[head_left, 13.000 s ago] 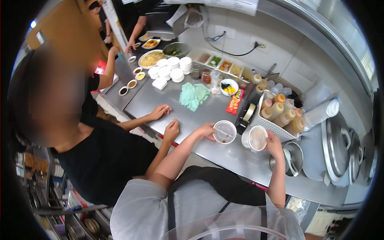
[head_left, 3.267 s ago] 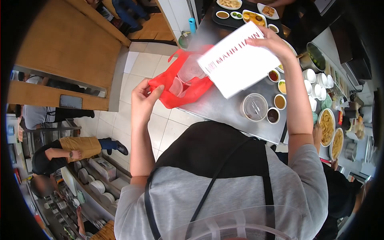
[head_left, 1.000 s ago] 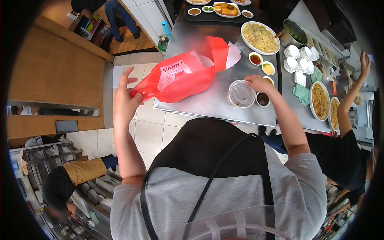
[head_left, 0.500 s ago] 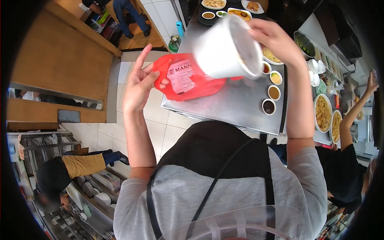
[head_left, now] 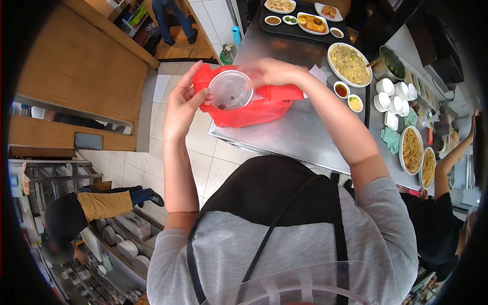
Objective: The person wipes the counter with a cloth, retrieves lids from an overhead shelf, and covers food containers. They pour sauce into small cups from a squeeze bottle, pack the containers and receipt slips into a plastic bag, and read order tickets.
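A round lidded tub (head_left: pixel 231 90) with a clear top sits at the mouth of a red plastic bag (head_left: pixel 254 116), near the counter's left edge. My left hand (head_left: pixel 188 101) is closed on the bag's left side, thumb against the tub's rim and index finger pointing up. At the tub's right side is my right hand (head_left: pixel 267 72), its fingertips smeared by motion; what they touch is unclear. White paper (head_left: pixel 319 74) lies beyond the bag's right end.
Two sauce cups (head_left: pixel 341 90) and an oval dish of fried rice (head_left: pixel 349 64) stand on the steel counter (head_left: pixel 315 129). A black tray (head_left: pixel 301 34) holds dishes at the back. At the right are stacked white cups, noodle plates (head_left: pixel 410 151) and a co-worker's arm (head_left: pixel 455 150).
The tub has left its spot beside the sauce cups, passed through the air in my right hand, and now sits at the bag's mouth. My left hand has stayed at the bag.
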Available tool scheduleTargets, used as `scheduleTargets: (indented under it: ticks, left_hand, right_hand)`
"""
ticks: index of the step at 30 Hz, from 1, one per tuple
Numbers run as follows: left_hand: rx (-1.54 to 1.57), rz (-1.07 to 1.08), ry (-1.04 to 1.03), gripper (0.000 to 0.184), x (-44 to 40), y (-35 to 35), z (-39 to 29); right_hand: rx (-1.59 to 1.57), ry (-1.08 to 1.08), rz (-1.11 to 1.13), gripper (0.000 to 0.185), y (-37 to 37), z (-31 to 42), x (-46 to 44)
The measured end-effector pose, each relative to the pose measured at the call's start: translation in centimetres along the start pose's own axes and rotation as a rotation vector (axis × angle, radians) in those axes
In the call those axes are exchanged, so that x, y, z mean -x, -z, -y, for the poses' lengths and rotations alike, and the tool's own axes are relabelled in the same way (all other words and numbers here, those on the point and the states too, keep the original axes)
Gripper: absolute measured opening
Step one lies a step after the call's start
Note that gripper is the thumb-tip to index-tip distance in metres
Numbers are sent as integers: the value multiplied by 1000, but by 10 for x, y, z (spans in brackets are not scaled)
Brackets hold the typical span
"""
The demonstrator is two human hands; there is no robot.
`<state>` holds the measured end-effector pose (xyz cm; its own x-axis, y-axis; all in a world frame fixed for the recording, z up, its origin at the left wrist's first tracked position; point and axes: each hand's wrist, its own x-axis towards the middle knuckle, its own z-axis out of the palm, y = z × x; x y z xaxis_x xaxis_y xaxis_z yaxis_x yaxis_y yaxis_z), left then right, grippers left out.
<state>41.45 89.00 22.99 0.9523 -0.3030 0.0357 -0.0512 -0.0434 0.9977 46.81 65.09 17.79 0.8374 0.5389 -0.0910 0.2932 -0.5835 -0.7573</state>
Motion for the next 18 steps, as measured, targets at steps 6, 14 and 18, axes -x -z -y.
scheduleTargets:
  ticks: [6,14,18]
  left_hand:
    - [-421,-153,39,41,-37,-3,34]
    - [-415,-132,15,19,-29,2,7]
    - [-381,-220,-11,19,-27,4,11]
  right_hand:
    - [136,4,-47,87,-29,-5,22]
    - [520,-235,-645,23,9,-40,26]
    - [57,-224,-839,27,52,-25,49]
